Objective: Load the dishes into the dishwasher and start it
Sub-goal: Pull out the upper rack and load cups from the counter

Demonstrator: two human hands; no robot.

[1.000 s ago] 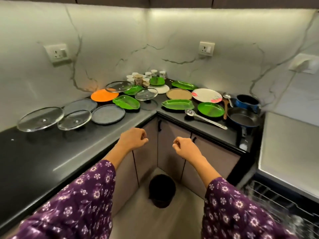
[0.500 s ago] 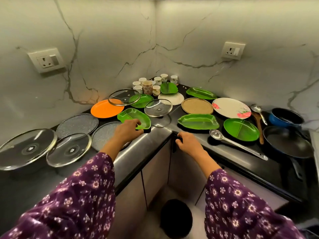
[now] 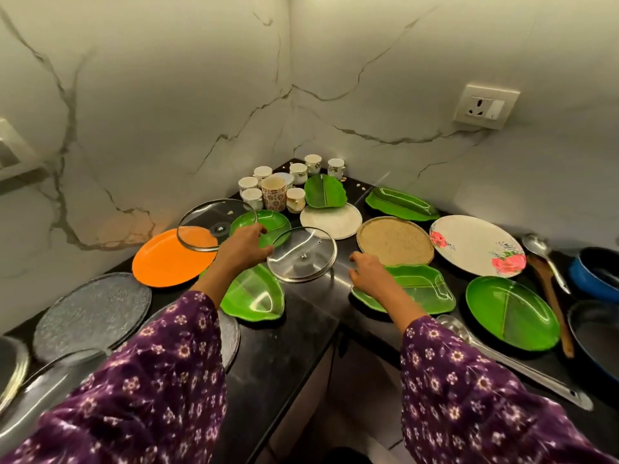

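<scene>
Head view: the small round glass lid lies flat on the black counter between both hands, left hand curled at its rim (contact unclear), right hand loose and empty; I'd pinch opposite rims, lift level.

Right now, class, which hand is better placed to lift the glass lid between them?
Left. The left hand is at the lid's rim. The right hand lies over a green plate, apart from the lid.
</scene>
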